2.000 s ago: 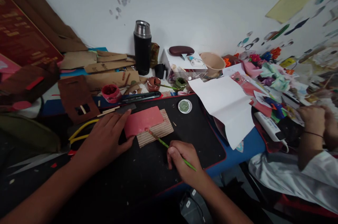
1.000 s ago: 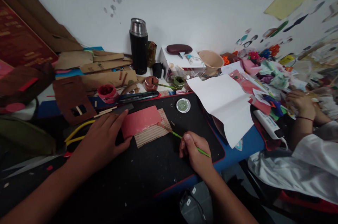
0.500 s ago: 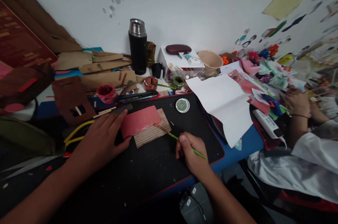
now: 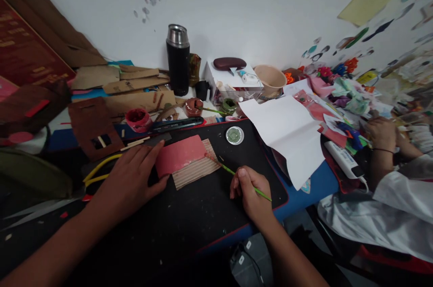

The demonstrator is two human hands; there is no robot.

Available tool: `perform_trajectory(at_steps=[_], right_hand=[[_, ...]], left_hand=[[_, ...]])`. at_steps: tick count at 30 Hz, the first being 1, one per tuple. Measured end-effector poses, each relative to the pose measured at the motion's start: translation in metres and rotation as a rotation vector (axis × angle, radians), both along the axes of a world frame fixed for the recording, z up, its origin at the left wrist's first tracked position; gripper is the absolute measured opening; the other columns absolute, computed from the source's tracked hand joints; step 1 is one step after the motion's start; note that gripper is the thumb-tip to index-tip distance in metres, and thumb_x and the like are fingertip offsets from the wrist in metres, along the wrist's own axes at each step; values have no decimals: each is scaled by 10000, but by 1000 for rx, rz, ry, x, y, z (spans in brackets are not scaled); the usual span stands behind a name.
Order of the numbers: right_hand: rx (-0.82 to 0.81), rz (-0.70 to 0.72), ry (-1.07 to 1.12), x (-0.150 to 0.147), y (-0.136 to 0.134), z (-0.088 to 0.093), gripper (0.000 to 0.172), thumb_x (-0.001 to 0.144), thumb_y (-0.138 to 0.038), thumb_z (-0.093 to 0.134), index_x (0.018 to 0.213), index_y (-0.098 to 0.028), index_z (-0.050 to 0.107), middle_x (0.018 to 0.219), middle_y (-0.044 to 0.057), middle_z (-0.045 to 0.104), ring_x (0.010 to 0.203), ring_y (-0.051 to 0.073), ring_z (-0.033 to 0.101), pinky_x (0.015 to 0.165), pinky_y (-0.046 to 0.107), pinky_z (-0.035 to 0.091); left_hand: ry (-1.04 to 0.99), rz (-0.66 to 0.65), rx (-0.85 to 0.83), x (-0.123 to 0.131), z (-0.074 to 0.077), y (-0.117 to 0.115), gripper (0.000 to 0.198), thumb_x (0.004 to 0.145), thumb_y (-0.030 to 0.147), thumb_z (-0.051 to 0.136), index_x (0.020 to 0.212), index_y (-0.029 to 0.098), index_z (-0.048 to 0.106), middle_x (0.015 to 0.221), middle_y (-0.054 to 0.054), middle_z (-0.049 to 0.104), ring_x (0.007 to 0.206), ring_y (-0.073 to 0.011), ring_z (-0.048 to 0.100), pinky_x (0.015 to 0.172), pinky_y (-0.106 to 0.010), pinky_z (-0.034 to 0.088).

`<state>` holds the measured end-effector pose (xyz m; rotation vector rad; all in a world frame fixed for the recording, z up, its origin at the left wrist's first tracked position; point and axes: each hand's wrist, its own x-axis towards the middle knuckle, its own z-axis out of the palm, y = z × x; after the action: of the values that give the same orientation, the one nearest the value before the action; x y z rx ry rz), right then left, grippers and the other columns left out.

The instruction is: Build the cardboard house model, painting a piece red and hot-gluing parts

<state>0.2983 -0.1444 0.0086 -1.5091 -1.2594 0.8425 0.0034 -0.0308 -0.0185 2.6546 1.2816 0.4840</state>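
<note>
A corrugated cardboard piece (image 4: 198, 169), mostly painted red, lies on a black mat (image 4: 209, 205). My left hand (image 4: 130, 178) lies flat on the mat with its fingers stretched out, pressing the cardboard's left edge. My right hand (image 4: 252, 194) is closed on a thin green paintbrush (image 4: 237, 175). The brush tip touches the right edge of the red paint. A small round lid with green paint (image 4: 233, 135) sits just beyond the cardboard.
A red paint pot (image 4: 138, 119), a brown pot (image 4: 195, 106), a black flask (image 4: 177, 59) and cardboard scraps (image 4: 135, 84) stand behind the mat. White paper (image 4: 287, 136) overlaps the mat's right side. Another person's hands (image 4: 384, 131) work among coloured scraps at right.
My right hand has stroked the brush along the border of the red paint, from its lower middle towards its right end. My left hand has kept still on the cardboard.
</note>
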Motion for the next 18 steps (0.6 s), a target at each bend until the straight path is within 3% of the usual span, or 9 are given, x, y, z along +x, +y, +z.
perform_trajectory(at_steps=[7, 14, 18], right_hand=[[-5, -87, 5, 8, -1, 2, 568, 1106, -557, 478, 667, -217, 596, 511, 7, 623, 482, 137, 543, 518, 255, 408], [27, 38, -40, -3, 2, -1, 554, 1114, -508, 484, 668, -208, 616, 520, -2, 606, 480, 126, 563, 516, 245, 413], [6, -46, -67, 3, 4, -3, 559, 1106, -530, 489, 666, -209, 613, 508, -1, 606, 466, 128, 565, 499, 243, 415]], left_hand=[[30, -11, 32, 0, -2, 1, 740, 975, 462, 547, 1596, 90, 397, 1319, -254, 671, 1256, -449, 623, 1091, -625, 471], [50, -23, 59, 0, -3, 0, 753, 979, 474, 548, 1602, 89, 376, 1327, -260, 658, 1250, -449, 617, 1087, -628, 474], [46, -22, 58, -1, -3, 0, 743, 980, 461, 552, 1603, 97, 375, 1318, -252, 664, 1251, -442, 617, 1089, -618, 478]])
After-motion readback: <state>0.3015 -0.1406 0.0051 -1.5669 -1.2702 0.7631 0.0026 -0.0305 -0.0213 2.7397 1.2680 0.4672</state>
